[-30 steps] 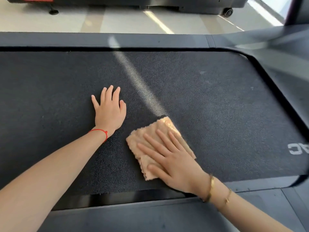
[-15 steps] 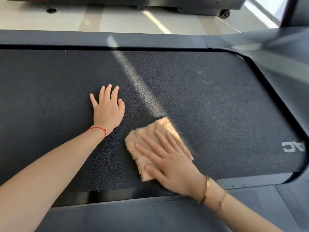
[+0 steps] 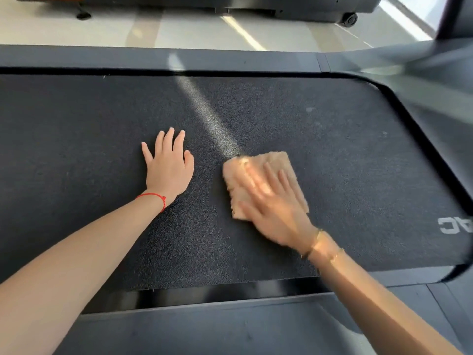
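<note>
Half the cloth hidden — right hand blurred.

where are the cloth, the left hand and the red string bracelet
cloth (image 3: 276, 158): head view, bare far edge
left hand (image 3: 169, 172): head view, back of the hand
red string bracelet (image 3: 151, 194): head view, strand across the wrist

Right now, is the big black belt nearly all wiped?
Hard to say what is done: the belt looks equally dark all over, and no clean patch shows. In hand: the right hand presses the cloth flat on the belt's middle, blurred mid-wipe, while the left hand rests flat beside it. Left: a pale spot beyond the cloth looks unwiped.
</note>
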The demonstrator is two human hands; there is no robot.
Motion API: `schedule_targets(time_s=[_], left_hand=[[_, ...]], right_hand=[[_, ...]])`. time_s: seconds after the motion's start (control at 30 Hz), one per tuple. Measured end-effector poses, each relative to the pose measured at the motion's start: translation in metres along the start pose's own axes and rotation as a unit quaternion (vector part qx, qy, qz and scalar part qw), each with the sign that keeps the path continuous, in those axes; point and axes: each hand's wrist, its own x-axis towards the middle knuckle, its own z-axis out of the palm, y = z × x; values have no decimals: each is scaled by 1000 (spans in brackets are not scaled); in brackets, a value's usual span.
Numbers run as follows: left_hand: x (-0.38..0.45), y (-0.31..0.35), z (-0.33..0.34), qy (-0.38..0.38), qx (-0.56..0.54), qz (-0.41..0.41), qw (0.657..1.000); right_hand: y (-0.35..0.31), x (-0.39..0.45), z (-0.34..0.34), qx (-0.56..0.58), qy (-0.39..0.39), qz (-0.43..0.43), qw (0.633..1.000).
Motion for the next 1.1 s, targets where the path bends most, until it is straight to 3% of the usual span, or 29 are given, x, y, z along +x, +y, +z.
schedule_targets(time_s=[0.1, 0.23, 0.4, 0.57, 0.63, 0.73, 0.8, 0.93, 1.1], left_hand=[[-1, 0, 0, 2, 2, 2, 1000], [0, -2, -1, -4, 3, 3, 1000], [-1, 0, -2, -11, 6, 2, 1000], [1, 1, -1, -7, -3, -2, 1000], [2, 1, -1, -5, -3, -5, 1000], [2, -1, -1, -7, 12, 0, 1000], [2, -2, -1, -10, 18, 6, 1000], [2, -2, 0, -16, 21, 1, 1000], [3, 0, 0, -15, 27, 0, 1000]], right_hand=[[-34, -42, 11, 24, -10, -122, 992], [-16, -53, 10, 31, -7, -152, 988], [44, 17, -2, -12, 15, -17, 1000], [63, 134, -13, 41, 7, 140, 989], [31, 163, -10, 37, -1, 118, 992], [-19, 170, 1, 50, -4, -1, 999], [-19, 167, 6, 48, -1, -60, 997], [38, 192, -6, 4, 45, 15, 999], [91, 268, -25, 30, -18, 161, 986]])
